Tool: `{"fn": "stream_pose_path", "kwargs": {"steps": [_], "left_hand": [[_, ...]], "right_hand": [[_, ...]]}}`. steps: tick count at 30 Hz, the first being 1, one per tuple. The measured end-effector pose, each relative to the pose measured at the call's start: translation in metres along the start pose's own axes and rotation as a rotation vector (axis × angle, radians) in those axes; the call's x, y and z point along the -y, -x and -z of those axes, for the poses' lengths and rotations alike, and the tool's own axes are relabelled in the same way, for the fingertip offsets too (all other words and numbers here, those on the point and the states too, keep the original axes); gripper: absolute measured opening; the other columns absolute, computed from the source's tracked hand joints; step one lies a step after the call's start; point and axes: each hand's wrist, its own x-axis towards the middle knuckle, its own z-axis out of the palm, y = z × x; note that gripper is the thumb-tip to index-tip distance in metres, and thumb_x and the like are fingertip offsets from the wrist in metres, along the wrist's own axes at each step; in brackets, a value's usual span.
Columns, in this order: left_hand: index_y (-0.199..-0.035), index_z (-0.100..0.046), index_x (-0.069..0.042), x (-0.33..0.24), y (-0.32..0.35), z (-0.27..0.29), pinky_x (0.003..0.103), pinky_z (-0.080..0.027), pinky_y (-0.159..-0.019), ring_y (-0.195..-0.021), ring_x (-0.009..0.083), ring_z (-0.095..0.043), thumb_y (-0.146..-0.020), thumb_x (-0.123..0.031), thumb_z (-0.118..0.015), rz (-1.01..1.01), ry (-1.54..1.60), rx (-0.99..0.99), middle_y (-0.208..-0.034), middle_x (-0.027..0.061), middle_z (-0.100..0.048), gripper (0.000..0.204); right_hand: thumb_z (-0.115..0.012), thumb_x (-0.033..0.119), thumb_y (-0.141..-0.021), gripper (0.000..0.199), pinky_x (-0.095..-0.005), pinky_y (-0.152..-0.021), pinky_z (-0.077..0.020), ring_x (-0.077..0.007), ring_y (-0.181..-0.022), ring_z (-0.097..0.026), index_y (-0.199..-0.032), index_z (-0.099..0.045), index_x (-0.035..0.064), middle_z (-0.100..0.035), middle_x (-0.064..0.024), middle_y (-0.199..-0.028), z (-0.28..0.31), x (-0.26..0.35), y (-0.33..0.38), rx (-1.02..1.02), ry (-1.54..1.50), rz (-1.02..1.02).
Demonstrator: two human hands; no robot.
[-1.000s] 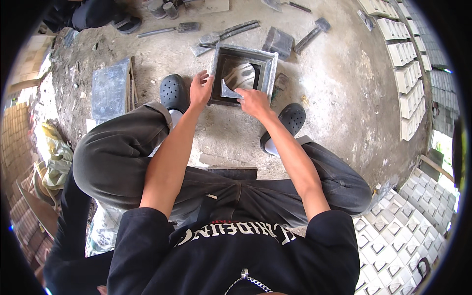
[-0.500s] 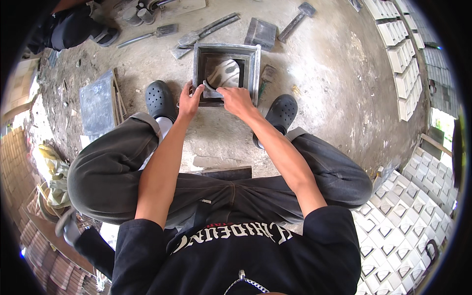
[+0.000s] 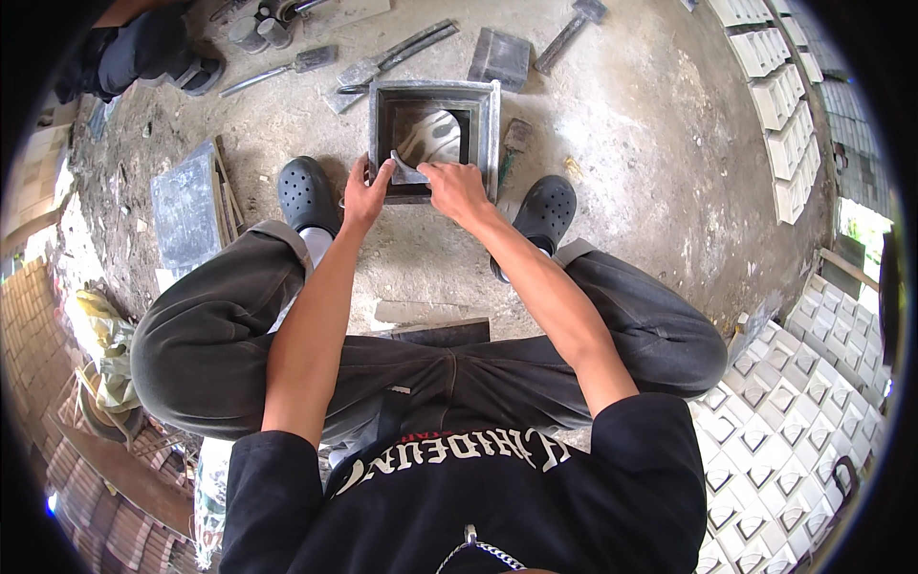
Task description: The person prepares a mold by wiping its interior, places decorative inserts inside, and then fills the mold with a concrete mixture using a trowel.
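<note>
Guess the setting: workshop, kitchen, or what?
Likely a small tile or block casting yard: a square metal mould on bare concrete, rows of pale moulded blocks, hammer and trowel lying about.

hands: 2 – left (image 3: 363,196), right (image 3: 457,188) | square mould (image 3: 382,124): 1 | black clogs: 2 – (image 3: 306,194), (image 3: 545,209) | hammer (image 3: 572,27): 1 | trowels: 2 – (image 3: 287,67), (image 3: 397,57) | flat slab (image 3: 186,206): 1 | small grey block (image 3: 504,57): 1 | white cast tiles (image 3: 779,105): too many to count
</note>
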Motion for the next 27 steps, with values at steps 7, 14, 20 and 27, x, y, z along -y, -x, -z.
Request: {"fn": "stream_pose_path", "kwargs": {"steps": [7, 14, 20, 27], "left_hand": [[-0.127, -0.054, 0.006, 0.018, -0.015, 0.003, 0.036, -0.046, -0.093, -0.107, 0.0279, -0.062, -0.086, -0.054, -0.066, 0.022, -0.027, 0.040, -0.113, 0.0220, -0.065, 0.073], [-0.130, -0.053, 0.006, 0.010, -0.007, 0.007, 0.036, -0.046, -0.095, -0.111, 0.0296, -0.062, -0.085, -0.056, -0.066, 0.055, -0.028, 0.129, -0.116, 0.0235, -0.064, 0.078], [-0.128, -0.055, 0.008, 0.003, -0.012, 0.001, 0.039, -0.046, -0.097, -0.113, 0.0341, -0.061, -0.081, -0.061, -0.066, 0.081, -0.214, 0.010, -0.117, 0.0256, -0.064, 0.083], [-0.124, -0.059, 0.007, 0.003, -0.016, 0.014, 0.031, -0.049, -0.083, -0.094, 0.0191, -0.064, -0.083, -0.053, -0.071, 0.149, -0.027, 0.127, -0.105, 0.0149, -0.068, 0.073]], "right_hand": [[-0.060, 0.003, -0.078, 0.031, -0.0468, -0.064, -0.0525, -0.0327, -0.081, -0.069, -0.108, -0.062, 0.0102, -0.070, -0.0094, -0.087, 0.003, 0.010, -0.003, -0.018, -0.021, 0.008], [-0.057, 0.003, -0.081, 0.019, -0.0458, -0.060, -0.0539, -0.0320, -0.078, -0.070, -0.098, -0.057, 0.0102, -0.069, -0.0093, -0.082, 0.011, -0.013, -0.006, 0.074, 0.056, 0.147], [-0.062, 0.010, -0.083, 0.020, -0.0462, -0.062, -0.0539, -0.0331, -0.079, -0.069, -0.104, -0.059, 0.0114, -0.069, -0.0102, -0.084, 0.015, -0.003, -0.004, 0.013, 0.052, 0.097], [-0.065, 0.011, -0.082, 0.021, -0.0458, -0.062, -0.0534, -0.0316, -0.078, -0.069, -0.102, -0.060, 0.0110, -0.069, -0.0084, -0.085, 0.000, 0.003, 0.006, -0.087, 0.088, 0.111]]}}
